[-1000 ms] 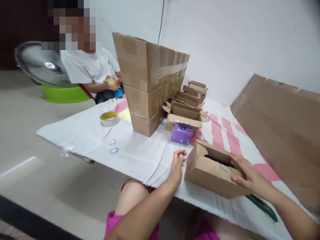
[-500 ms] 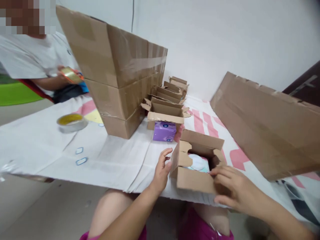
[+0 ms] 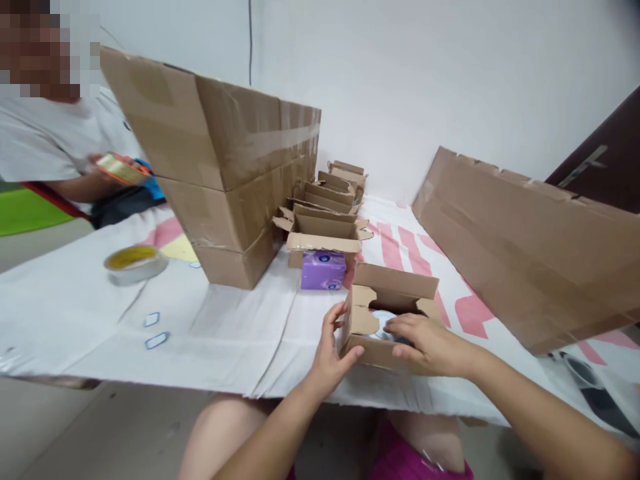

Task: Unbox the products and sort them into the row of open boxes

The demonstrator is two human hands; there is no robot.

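A small open cardboard box (image 3: 363,313) stands at the table's near edge, flaps raised. Its left side is held by my left hand (image 3: 327,353), fingers along the wall and thumb at the front corner. My right hand (image 3: 433,343) reaches over the opening, fingers stretched out and thumb apart. Its fingertips rest on a pale, round-faced item (image 3: 381,322) inside, partly hidden by the hand and a flap. Just beyond the box, a purple packet (image 3: 323,272) lies on the table against another open carton (image 3: 325,241).
Taped cardboard boxes (image 3: 240,160) are stacked at left, with several open cartons behind. A large cardboard panel (image 3: 520,247) leans at right. A tape roll (image 3: 135,263) and two blue-edged labels (image 3: 157,341) lie at left. A co-worker (image 3: 65,147) holds a tape dispenser (image 3: 123,169).
My right hand has moved left from the box's right front corner to over its opening, onto the item inside. My left thumb has come against the box's front corner. The view has shifted slightly.
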